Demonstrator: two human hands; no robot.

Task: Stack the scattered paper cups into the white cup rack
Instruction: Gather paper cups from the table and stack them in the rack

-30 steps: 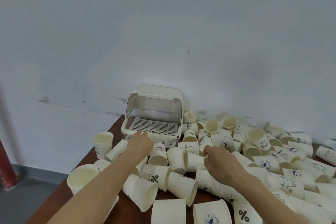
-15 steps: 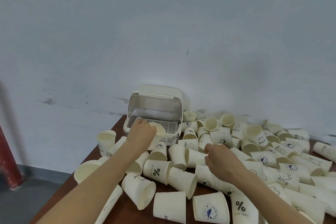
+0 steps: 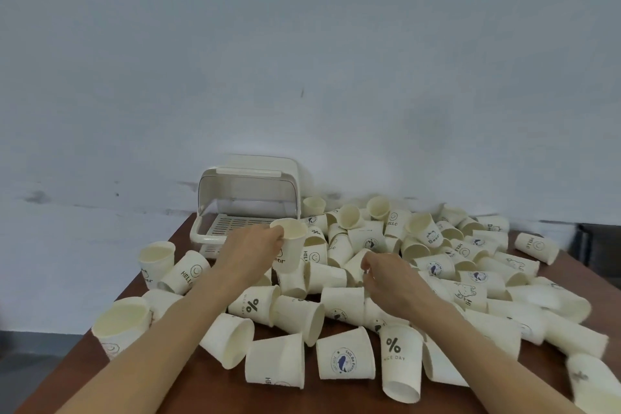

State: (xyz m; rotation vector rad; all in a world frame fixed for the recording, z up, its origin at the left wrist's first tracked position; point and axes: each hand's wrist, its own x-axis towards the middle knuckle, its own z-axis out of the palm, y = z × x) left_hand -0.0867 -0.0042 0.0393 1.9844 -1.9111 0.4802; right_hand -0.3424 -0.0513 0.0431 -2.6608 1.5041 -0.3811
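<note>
Dozens of paper cups (image 3: 396, 282) cover the brown tabletop (image 3: 208, 386) across the lower half of the frame, most lying on their sides or upside down, some printed with "HELLO", "%" or small animal marks. Your left hand (image 3: 250, 254), just left of centre, grasps one upright cup (image 3: 289, 244) by its side, mouth up, lifted above the pile and just in front of the white cup rack (image 3: 247, 208). That rack sits at the far edge of the tabletop against the wall, its lid tipped up and back, its slatted tray in view. Your right hand (image 3: 391, 277), at centre, reaches into the pile with fingers curled down among the cups; you cannot tell from here whether it has hold of one. Two upright cups (image 3: 156, 262) stand near the left edge of the tabletop.
</note>
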